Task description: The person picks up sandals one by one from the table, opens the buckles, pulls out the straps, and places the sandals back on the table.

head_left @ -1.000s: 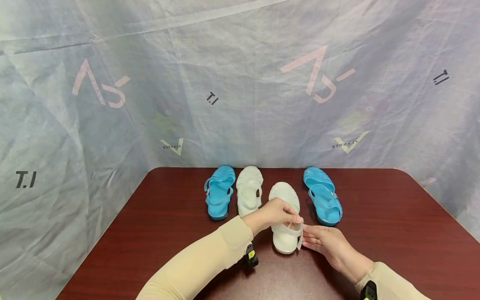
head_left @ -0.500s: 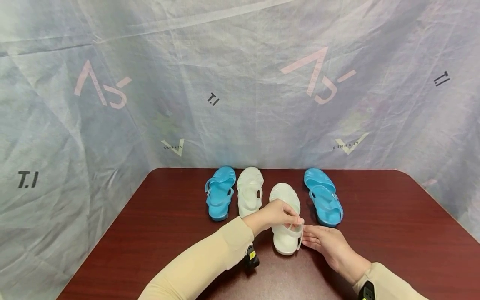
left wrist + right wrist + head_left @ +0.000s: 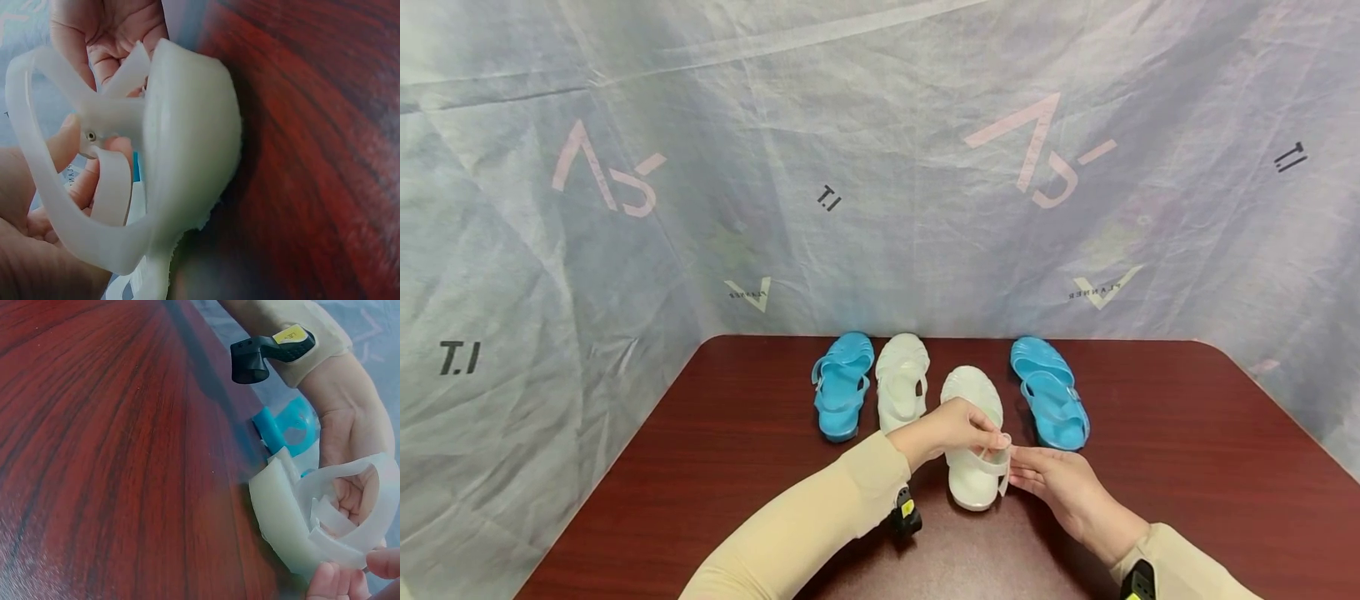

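A white jelly sandal (image 3: 972, 389) stands on the table, toe pointing away. My left hand (image 3: 958, 425) reaches across it and pinches its ankle strap at the outer side. In the left wrist view, thumb and finger hold the strap close to a small metal pin (image 3: 91, 136). From the right, my right hand (image 3: 1067, 492) grips the same strap at its side between thumb and fingertips. The strap's loose end (image 3: 128, 72) sticks out beside the right fingers. My left hand covers the sandal's middle in the head view.
Another white sandal (image 3: 902, 375) and a blue sandal (image 3: 841, 387) lie to the left. A second blue sandal (image 3: 1051, 396) lies right of the gripped one. Behind the dark red table (image 3: 715, 483) hangs a grey printed cloth (image 3: 880, 167).
The strap's loose end has shifted slightly at the sandal's right side. Both hands stay almost where they were, at the strap.
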Available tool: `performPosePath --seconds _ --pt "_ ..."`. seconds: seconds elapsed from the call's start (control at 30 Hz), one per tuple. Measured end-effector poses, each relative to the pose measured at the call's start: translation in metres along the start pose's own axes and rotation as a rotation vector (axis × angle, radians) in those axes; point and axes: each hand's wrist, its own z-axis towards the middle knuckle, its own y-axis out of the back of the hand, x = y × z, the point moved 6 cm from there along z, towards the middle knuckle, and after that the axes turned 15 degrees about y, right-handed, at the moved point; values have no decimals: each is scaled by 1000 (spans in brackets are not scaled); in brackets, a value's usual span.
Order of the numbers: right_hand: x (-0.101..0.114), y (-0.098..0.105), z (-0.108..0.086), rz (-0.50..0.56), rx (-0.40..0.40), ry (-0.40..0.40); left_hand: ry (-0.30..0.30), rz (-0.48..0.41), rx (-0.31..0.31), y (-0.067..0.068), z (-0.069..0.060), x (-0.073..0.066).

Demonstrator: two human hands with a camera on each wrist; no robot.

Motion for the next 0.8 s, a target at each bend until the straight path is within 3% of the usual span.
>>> performPosePath --seconds 0.47,0.8 --pt "-7 -6 -9 -13 -27 -16 -17 34 -31 -3 -3 -3" --pt "-2 -2 -4 -3 -64 4 -7 2 15 -6 -2 -3"
